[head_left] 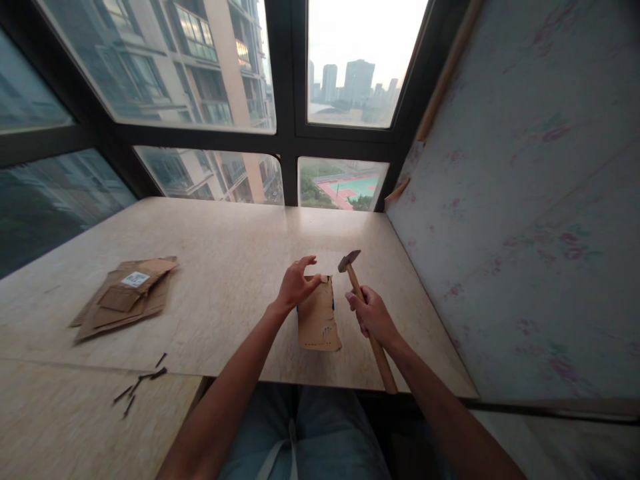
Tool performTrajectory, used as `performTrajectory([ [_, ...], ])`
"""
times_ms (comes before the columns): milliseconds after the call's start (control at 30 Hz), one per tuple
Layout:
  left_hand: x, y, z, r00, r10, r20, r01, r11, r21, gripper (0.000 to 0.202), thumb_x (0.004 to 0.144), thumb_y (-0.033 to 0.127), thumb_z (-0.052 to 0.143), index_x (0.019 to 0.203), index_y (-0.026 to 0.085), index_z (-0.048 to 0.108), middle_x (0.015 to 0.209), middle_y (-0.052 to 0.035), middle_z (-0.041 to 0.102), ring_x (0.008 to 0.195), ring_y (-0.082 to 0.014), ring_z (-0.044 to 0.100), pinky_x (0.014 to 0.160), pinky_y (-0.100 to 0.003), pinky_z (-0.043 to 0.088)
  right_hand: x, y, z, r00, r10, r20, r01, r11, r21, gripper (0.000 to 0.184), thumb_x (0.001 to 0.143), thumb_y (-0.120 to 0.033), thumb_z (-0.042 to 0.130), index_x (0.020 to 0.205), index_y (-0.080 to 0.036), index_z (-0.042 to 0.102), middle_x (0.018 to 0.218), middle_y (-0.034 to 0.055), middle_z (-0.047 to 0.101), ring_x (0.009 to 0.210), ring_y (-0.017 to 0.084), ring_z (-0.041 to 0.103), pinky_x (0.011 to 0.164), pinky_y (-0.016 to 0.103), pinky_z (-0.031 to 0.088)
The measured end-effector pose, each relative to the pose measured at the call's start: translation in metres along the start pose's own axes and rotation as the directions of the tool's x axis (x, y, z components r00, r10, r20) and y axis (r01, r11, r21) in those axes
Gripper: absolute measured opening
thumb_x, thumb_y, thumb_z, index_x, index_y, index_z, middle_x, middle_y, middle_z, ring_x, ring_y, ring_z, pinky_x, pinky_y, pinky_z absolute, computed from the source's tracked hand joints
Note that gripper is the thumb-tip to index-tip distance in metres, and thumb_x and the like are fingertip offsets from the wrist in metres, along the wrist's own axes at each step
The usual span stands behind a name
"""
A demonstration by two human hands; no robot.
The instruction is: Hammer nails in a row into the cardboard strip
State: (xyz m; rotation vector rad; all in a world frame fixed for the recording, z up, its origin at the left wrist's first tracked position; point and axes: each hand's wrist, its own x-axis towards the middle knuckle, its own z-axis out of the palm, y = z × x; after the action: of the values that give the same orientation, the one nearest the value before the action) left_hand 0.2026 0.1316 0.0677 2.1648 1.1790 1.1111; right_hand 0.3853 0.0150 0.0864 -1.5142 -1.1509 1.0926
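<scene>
In my right hand (373,313) is a hammer (381,363) with a wooden handle; the fingers are wrapped round it and the metal head is raised at the upper end. A piece of brown cardboard (316,320) with a torn right edge lies in front of me. Bits of something blue show at its sides, mostly hidden beneath. My left hand (299,283) is over its far left corner, thumb tip at the top edge and index finger stretched out apart from the thumb. Its other fingers are partly hidden.
Flattened brown packaging with a white label (135,279) lies on the pale tabletop (220,267) at left. Several dark nails (140,380) are scattered near the front left edge. A flowered wall (520,220) bounds the right side; dark-framed windows (290,133) stand behind.
</scene>
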Motion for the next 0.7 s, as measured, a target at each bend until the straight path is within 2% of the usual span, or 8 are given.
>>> performTrajectory([
  [67,-0.007,0.000,-0.004,1.000,-0.001,0.003,0.001,0.994,0.109,0.045,0.078,0.030,0.067,0.120,0.017,0.055,0.119,-0.0132,0.064,0.114,-0.0276,0.058,0.101,-0.046,0.044,0.007,0.005,0.007,0.999,-0.008,-0.032,0.008,1.000,0.004,0.029,0.082,-0.048,0.056,0.085,-0.021,0.044,0.056,-0.0092,0.048,0.027,0.005,0.036,0.021,0.018,0.027],
  [167,-0.022,-0.001,-0.004,0.999,-0.031,0.031,0.026,0.986,0.162,0.053,0.078,0.040,0.067,0.123,0.016,0.052,0.125,-0.0164,0.060,0.121,-0.0307,0.054,0.103,-0.048,0.042,0.016,0.010,0.018,0.998,-0.016,-0.065,0.017,1.000,0.008,0.031,0.080,-0.047,0.060,0.085,-0.022,0.042,0.051,-0.0119,0.043,0.026,0.006,0.035,0.021,0.018,0.028],
  [233,-0.032,-0.001,-0.002,0.998,-0.060,0.037,0.054,0.989,0.138,0.052,0.080,0.039,0.066,0.124,0.016,0.051,0.125,-0.0162,0.059,0.121,-0.0297,0.053,0.103,-0.046,0.043,0.021,0.011,0.024,0.997,-0.018,-0.079,0.019,1.000,0.013,0.030,0.078,-0.044,0.061,0.085,-0.022,0.041,0.051,-0.0123,0.041,0.026,0.006,0.035,0.021,0.018,0.028],
  [400,-0.048,0.001,0.002,0.996,-0.087,-0.008,0.087,0.996,0.015,0.043,0.083,0.034,0.062,0.122,0.017,0.050,0.121,-0.0134,0.058,0.114,-0.0246,0.057,0.099,-0.042,0.046,0.024,0.007,0.033,0.996,-0.027,-0.087,0.029,0.999,0.029,0.026,0.074,-0.037,0.060,0.085,-0.022,0.041,0.063,-0.0085,0.051,0.029,0.005,0.038,0.021,0.018,0.030],
  [600,-0.055,0.003,-0.001,0.992,-0.071,-0.109,0.070,0.997,-0.016,0.043,0.083,0.032,0.063,0.122,0.019,0.049,0.124,-0.0123,0.054,0.118,-0.0245,0.053,0.102,-0.042,0.044,0.025,0.001,0.035,0.995,-0.060,-0.084,0.061,0.998,0.013,0.026,0.074,-0.038,0.061,0.085,-0.021,0.043,0.064,-0.0079,0.051,0.028,0.005,0.038,0.021,0.019,0.030],
  [700,-0.057,0.002,-0.003,0.990,-0.073,-0.119,0.071,0.997,-0.021,0.043,0.083,0.032,0.064,0.122,0.019,0.049,0.124,-0.0122,0.053,0.119,-0.0243,0.052,0.103,-0.042,0.043,0.030,-0.001,0.035,0.990,-0.097,-0.104,0.096,0.995,-0.014,0.030,0.075,-0.041,0.064,0.084,-0.021,0.044,0.067,-0.0071,0.053,0.029,0.005,0.039,0.022,0.019,0.031],
])
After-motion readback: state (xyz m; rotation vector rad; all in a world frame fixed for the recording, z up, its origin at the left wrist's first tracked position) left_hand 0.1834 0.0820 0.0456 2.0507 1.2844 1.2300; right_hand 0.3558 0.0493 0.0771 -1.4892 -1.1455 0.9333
